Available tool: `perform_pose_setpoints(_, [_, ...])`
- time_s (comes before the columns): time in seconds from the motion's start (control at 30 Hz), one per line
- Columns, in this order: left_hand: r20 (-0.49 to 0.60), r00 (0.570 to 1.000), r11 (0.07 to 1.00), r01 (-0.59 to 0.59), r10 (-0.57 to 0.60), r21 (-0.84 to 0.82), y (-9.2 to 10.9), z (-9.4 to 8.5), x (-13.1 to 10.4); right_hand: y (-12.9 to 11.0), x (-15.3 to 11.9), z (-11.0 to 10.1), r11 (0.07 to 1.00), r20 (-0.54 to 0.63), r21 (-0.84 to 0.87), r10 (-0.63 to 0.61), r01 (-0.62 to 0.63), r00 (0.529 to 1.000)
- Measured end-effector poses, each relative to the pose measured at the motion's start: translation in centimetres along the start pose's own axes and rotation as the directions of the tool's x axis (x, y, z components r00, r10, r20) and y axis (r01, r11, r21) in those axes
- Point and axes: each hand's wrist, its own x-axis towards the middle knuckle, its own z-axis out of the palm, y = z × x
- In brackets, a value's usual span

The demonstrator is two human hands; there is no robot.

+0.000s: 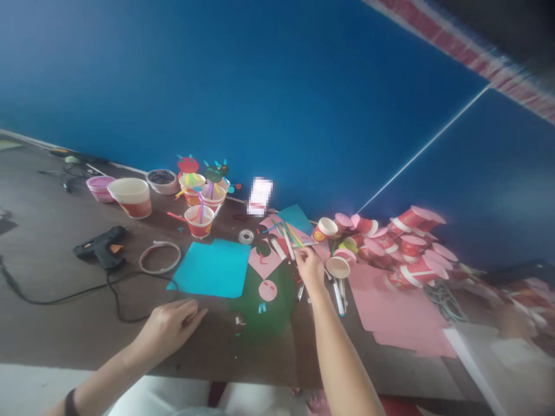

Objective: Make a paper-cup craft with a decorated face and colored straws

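My right hand reaches to a small pile of coloured strips and white markers; its fingers are bent at the strips' near end, and what they hold is too small to make out. My left hand rests on the dark table below a bright blue sheet, its fingers curled together and partly hidden, with nothing visible in them. Between the hands lie a green sheet, a pink paper circle and small blue pieces.
A black glue gun with its cable and a tape ring lie left. Decorated cups and a lit phone stand at the back. Many pink-topped cups and pink sheets fill the right.
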Motion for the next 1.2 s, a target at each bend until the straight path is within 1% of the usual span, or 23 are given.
perform_pose_setpoints(0.1, [0.006, 1.0, 0.999, 0.021, -0.02, -0.034, 0.2, -0.2, 0.2, 0.2, -3.1, -0.7, 0.993, 0.032, 0.111, -0.035, 0.031, 0.999])
perform_pose_setpoints(0.2, [0.048, 0.999, 0.996, 0.026, -0.022, -0.082, 0.4, -0.5, 0.3, 0.6, -6.8, -1.5, 0.98, 0.071, 0.195, -0.052, 0.037, 0.996])
perform_pose_setpoints(0.3, [0.084, 0.996, 0.993, 0.027, -0.017, -0.116, 0.6, -0.8, 0.3, 0.7, -10.2, -2.2, 0.973, 0.088, 0.227, -0.05, 0.029, 0.995])
perform_pose_setpoints(0.4, [0.106, 0.994, 0.992, 0.024, -0.011, -0.124, 0.6, -1.0, 0.2, 0.3, -12.1, -2.6, 0.975, 0.1, 0.217, -0.07, 0.047, 0.993])
perform_pose_setpoints(0.47, [0.11, 0.994, 0.992, 0.027, -0.013, -0.122, 0.6, -1.1, 0.2, -0.2, -11.9, -2.7, 0.979, 0.1, 0.191, -0.092, 0.072, 0.991])
perform_pose_setpoints(0.57, [0.09, 0.996, 0.993, 0.017, -0.006, -0.115, 0.7, -1.1, 0.2, -0.9, -9.4, -2.1, 0.985, 0.08, 0.133, -0.12, 0.108, 0.99])
perform_pose_setpoints(0.73, [0.034, 0.999, 0.996, 0.003, 0.0, -0.087, 0.8, -1.0, 0.3, -2.7, -3.4, 0.7, 0.991, 0.049, 0.02, -0.134, 0.133, 0.99])
perform_pose_setpoints(0.8, [0.021, 1.0, 0.997, 0.0, 0.001, -0.074, 0.9, -1.1, 0.3, -3.4, -1.8, 1.9, 0.992, 0.043, -0.007, -0.125, 0.125, 0.991])
perform_pose_setpoints(0.9, [0.029, 0.999, 0.998, -0.012, 0.014, -0.067, 0.9, -0.9, 0.3, -4.0, -0.5, 3.1, 0.996, 0.033, -0.015, -0.09, 0.091, 0.995])
perform_pose_setpoints(0.97, [0.044, 0.999, 0.998, -0.009, 0.012, -0.069, 0.7, -0.8, 0.1, -4.1, -0.2, 3.1, 0.998, 0.026, 0.008, -0.068, 0.068, 0.997])
perform_pose_setpoints(1.07, [0.06, 0.998, 0.996, 0.014, -0.009, -0.089, 0.4, -0.7, -0.2, -3.9, -1.1, 1.7, 0.995, 0.021, 0.092, -0.049, 0.047, 0.999])
perform_pose_setpoints(1.13, [0.062, 0.997, 0.99, 0.043, -0.035, -0.131, 0.5, -1.0, -0.3, -4.0, -3.1, 0.0, 0.984, 0.038, 0.173, -0.041, 0.033, 0.998])
perform_pose_setpoints(1.2, [0.069, 0.995, 0.975, 0.086, -0.073, -0.207, 1.1, -1.6, -0.2, -4.6, -6.2, -1.9, 0.964, 0.106, 0.264, -0.055, 0.025, 0.993])
